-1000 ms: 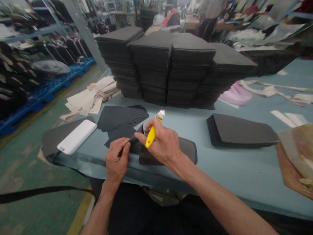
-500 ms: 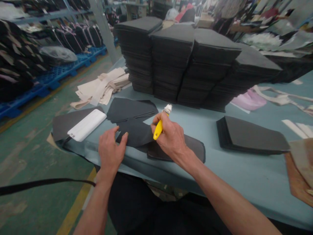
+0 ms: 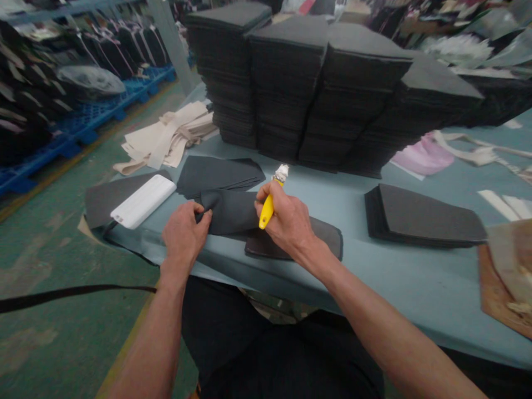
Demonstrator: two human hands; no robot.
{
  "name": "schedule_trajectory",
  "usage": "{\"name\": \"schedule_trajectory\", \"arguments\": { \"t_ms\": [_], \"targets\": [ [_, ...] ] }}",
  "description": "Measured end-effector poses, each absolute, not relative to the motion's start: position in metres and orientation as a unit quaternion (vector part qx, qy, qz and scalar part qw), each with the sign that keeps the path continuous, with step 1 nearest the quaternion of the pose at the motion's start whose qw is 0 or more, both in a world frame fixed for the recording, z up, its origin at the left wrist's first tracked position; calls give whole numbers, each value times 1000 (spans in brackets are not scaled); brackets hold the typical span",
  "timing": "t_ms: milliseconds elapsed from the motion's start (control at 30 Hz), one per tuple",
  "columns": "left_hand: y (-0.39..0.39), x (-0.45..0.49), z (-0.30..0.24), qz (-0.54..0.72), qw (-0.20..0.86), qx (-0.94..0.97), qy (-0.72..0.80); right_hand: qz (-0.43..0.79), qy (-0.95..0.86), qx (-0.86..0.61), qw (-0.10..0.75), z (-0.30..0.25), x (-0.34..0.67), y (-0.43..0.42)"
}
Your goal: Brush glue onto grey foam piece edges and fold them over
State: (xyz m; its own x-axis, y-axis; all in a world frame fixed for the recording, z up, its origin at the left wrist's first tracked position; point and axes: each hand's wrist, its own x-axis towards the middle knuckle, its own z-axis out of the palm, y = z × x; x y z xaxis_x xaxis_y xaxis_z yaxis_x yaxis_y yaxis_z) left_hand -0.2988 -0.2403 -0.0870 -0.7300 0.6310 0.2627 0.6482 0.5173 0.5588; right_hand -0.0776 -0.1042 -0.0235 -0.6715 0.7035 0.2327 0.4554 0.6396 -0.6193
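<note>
My left hand (image 3: 185, 230) pinches the left end of a thin black sheet (image 3: 233, 210), which bends up at the fingers. In my right hand (image 3: 288, 221) is a brush with a yellow handle (image 3: 266, 211) and a whitish, caked head pointing away from me. My right fingertips also meet the sheet's right end; whether they grip it I cannot tell. Beneath my right hand lies a dark, round-cornered panel (image 3: 328, 238), partly covered by the hand and the sheet. Just behind the sheet is a fanned pile of black pieces (image 3: 220, 173).
Tall stacks of black panels (image 3: 286, 83) line the back of the table. A white power bank (image 3: 143, 200) with a cable lies at left, cream strips (image 3: 166, 136) behind it. On the right are a low stack of dark panels (image 3: 428, 216) and a brown board (image 3: 499, 288).
My left thumb and fingers have closed on the sheet's left end, and it now curls up there. The right hand keeps the brush. The whole view has shifted slightly.
</note>
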Motion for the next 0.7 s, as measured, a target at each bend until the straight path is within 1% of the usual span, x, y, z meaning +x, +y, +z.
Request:
{"name": "schedule_trajectory", "arguments": {
  "t_ms": [200, 367, 533, 700],
  "targets": [
    [-238, -297, -62, -432, -74, -343, -831, 268, -871, -299, 282, -19, -62, -88],
    [-228, -278, -43, -492, -107, -389, -771, 260, -851, -326, 319, -13, -29, -76],
    [-220, -254, -33, -480, -153, -450, -738, 234, -830, -352, 365, -11, 15, -78],
    [-216, -235, -31, -421, -196, -523, -715, 222, -814, -392, 366, -27, 58, -91]
  ]
}}
